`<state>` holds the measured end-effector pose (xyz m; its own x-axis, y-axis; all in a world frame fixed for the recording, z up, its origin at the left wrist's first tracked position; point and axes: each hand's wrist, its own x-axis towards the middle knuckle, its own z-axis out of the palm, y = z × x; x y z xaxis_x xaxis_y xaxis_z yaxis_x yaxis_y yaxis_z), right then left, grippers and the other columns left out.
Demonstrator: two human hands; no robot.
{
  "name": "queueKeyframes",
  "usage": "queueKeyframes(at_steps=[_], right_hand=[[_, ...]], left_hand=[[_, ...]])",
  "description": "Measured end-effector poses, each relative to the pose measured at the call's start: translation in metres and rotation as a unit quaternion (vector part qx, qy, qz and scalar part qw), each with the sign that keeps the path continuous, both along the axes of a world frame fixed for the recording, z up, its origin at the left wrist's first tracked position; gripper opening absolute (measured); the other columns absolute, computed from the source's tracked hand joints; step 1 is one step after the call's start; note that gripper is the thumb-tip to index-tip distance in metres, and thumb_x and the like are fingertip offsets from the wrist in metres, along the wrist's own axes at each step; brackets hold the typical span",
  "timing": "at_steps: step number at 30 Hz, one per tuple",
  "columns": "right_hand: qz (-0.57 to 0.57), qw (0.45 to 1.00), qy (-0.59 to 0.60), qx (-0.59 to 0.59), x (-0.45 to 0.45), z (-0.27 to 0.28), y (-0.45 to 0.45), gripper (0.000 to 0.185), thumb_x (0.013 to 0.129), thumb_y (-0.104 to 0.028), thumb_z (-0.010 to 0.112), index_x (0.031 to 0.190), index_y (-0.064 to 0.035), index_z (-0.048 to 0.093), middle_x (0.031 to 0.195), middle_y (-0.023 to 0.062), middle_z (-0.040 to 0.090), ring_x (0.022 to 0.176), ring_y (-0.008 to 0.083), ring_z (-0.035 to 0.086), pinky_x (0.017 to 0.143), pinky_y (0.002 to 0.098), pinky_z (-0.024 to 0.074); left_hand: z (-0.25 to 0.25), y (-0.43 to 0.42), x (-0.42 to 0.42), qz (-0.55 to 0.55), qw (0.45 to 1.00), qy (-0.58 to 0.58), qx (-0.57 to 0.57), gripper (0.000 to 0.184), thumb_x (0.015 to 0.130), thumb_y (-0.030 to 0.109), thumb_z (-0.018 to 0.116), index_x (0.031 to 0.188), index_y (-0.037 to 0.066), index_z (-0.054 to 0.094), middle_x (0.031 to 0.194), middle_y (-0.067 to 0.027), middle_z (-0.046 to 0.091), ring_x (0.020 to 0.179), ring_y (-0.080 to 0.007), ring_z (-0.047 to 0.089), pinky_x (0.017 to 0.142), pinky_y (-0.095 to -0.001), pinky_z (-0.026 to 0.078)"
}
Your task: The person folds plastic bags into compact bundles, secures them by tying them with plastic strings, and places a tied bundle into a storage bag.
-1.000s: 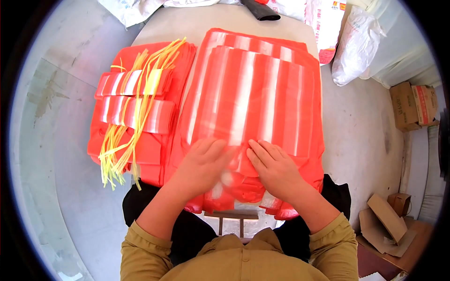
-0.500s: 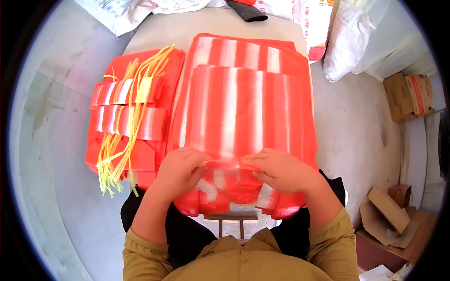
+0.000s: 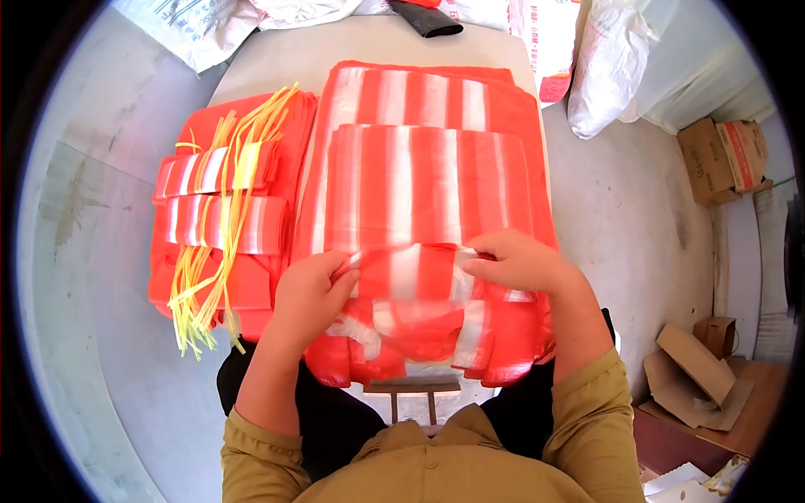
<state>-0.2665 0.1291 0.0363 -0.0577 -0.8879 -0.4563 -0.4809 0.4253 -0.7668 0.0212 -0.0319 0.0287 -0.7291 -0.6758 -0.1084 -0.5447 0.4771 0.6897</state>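
Observation:
A stack of red-and-white striped plastic bags lies in front of me, its near ends hanging over the table's front edge. My left hand pinches the left side of the top plastic bag, thumb against the fingers. On the right side, my right hand grips the same bag's edge between thumb and fingers. Between the two hands the bag's near part is lifted in a loose fold. Crumpled bag ends lie below it, nearest my body.
Left of the stack lie folded striped bundles on more red plastic, with yellow strips draped across. White sacks and a black roll are at the back. Cardboard boxes and an opened carton stand at right.
Both hands have moved away from my body and farther apart, bringing the bag's edge with them. A striped fold now shows between them. The view has shifted slightly.

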Motion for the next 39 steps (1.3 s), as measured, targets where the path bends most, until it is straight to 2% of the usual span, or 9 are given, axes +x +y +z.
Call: queueKeyframes(at_steps=[5,8,11,17,20,29,32,35,39], right_hand=[[-0.029,0.993,0.072,-0.092,-0.012,0.002,0.039,0.033,0.092,-0.015,0.073,0.121,-0.0012,0.064,0.083,0.0040,0.059,0.077,0.0122,0.056,0.071,0.0326,0.0478],[-0.075,0.997,0.006,0.017,-0.013,0.021,0.048,0.047,0.092,-0.007,0.073,0.135,-0.0043,0.057,0.082,0.0012,0.057,0.075,0.0114,0.053,0.070,0.0300,0.0461],[-0.116,0.993,0.006,0.026,-0.014,0.015,0.051,0.046,0.094,-0.003,0.070,0.137,-0.0043,0.053,0.081,-0.0010,0.054,0.074,0.0109,0.051,0.069,0.0281,0.0447],[-0.133,0.987,0.058,-0.064,-0.014,-0.007,0.055,0.031,0.102,-0.005,0.061,0.132,-0.0035,0.052,0.083,0.0020,0.058,0.076,0.0121,0.052,0.070,0.0305,0.0467],[-0.156,0.984,0.059,-0.060,-0.011,-0.007,0.055,0.026,0.104,-0.007,0.059,0.128,-0.0025,0.052,0.085,0.0040,0.059,0.077,0.0127,0.053,0.072,0.0317,0.0476],[-0.224,0.967,0.052,-0.107,-0.005,-0.017,0.056,0.008,0.105,-0.006,0.056,0.113,-0.0044,0.055,0.088,0.0004,0.057,0.079,0.0101,0.050,0.072,0.0288,0.0459],[-0.231,0.966,0.042,-0.105,-0.011,-0.023,0.057,0.010,0.103,-0.008,0.059,0.111,-0.0021,0.061,0.092,0.0117,0.065,0.084,0.0228,0.062,0.079,0.0367,0.0523],[-0.215,0.968,0.065,-0.116,-0.012,-0.025,0.056,0.009,0.102,-0.009,0.059,0.107,-0.0020,0.064,0.094,0.0114,0.066,0.087,0.0252,0.065,0.080,0.0375,0.0525],[-0.191,0.960,0.131,-0.157,-0.009,-0.027,0.056,0.014,0.101,-0.012,0.062,0.109,-0.0027,0.068,0.101,0.0114,0.068,0.095,0.0303,0.068,0.084,0.0392,0.0542]], left_hand=[[-0.007,0.001,-0.005,0.033,0.999,-0.005,-0.018,0.021,0.095,0.021,0.072,0.088,0.002,0.066,0.075,-0.0195,0.063,0.071,-0.0385,0.065,0.063,-0.0457,0.049],[-0.007,0.003,-0.009,0.056,0.998,-0.003,-0.032,0.023,0.096,0.023,0.071,0.087,0.003,0.066,0.072,-0.0192,0.062,0.071,-0.0380,0.065,0.062,-0.0460,0.049],[-0.008,0.001,-0.011,0.066,0.997,-0.015,-0.022,0.023,0.096,0.024,0.071,0.089,0.003,0.067,0.074,-0.0192,0.064,0.071,-0.0384,0.066,0.063,-0.0452,0.050],[-0.013,-0.005,-0.005,0.102,0.994,0.019,0.043,0.022,0.097,0.022,0.072,0.097,0.000,0.071,0.075,-0.0136,0.066,0.069,-0.0254,0.066,0.067,-0.0375,0.051],[-0.007,-0.008,-0.001,0.101,0.992,0.007,0.080,0.019,0.098,0.016,0.070,0.097,-0.003,0.067,0.076,-0.0033,0.061,0.074,-0.0104,0.057,0.068,-0.0301,0.048],[-0.018,-0.014,0.002,0.127,0.988,0.019,0.089,0.020,0.097,0.018,0.071,0.094,-0.002,0.068,0.071,-0.0066,0.062,0.065,-0.0134,0.057,0.063,-0.0318,0.047],[-0.022,-0.015,0.001,0.137,0.986,0.040,0.083,0.021,0.097,0.018,0.072,0.091,-0.001,0.067,0.068,-0.0063,0.061,0.063,-0.0131,0.055,0.061,-0.0321,0.046],[-0.032,-0.018,0.002,0.143,0.983,0.058,0.095,0.024,0.097,0.019,0.073,0.087,-0.002,0.066,0.067,-0.0064,0.061,0.062,-0.0129,0.055,0.060,-0.0322,0.046],[-0.030,-0.016,-0.001,0.148,0.986,0.023,0.069,0.021,0.096,0.018,0.073,0.095,0.000,0.061,0.066,-0.0076,0.062,0.061,-0.0143,0.056,0.059,-0.0329,0.046]])
